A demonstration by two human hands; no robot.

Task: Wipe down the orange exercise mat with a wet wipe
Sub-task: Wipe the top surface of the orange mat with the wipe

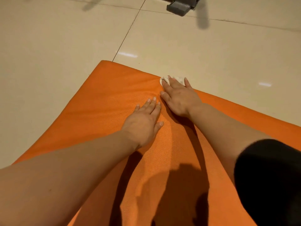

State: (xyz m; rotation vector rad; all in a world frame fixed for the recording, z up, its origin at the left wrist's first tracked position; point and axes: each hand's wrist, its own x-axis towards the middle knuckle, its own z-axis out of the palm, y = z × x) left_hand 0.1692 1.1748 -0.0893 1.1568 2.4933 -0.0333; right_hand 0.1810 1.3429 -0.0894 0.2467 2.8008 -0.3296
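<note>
Black sleeve (268, 181) fills the near right corner, cut off by the frame edge. Left hand (144, 119) lies flat on the orange exercise mat (104, 101), fingers straight and spread, holding nothing. Beyond it, right hand (179, 95) presses a white wet wipe (163, 79) at the mat's far edge, fingers extended; most of the wipe is hidden. Cream tile floor (65, 38), then a blurred grey object (179, 7), possibly an equipment base.

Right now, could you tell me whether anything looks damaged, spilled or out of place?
Nothing stands out. The orange padded exercise mat lies flat on the cream tiled floor; the right hand presses the crumpled white wet wipe at its far edge.
</note>
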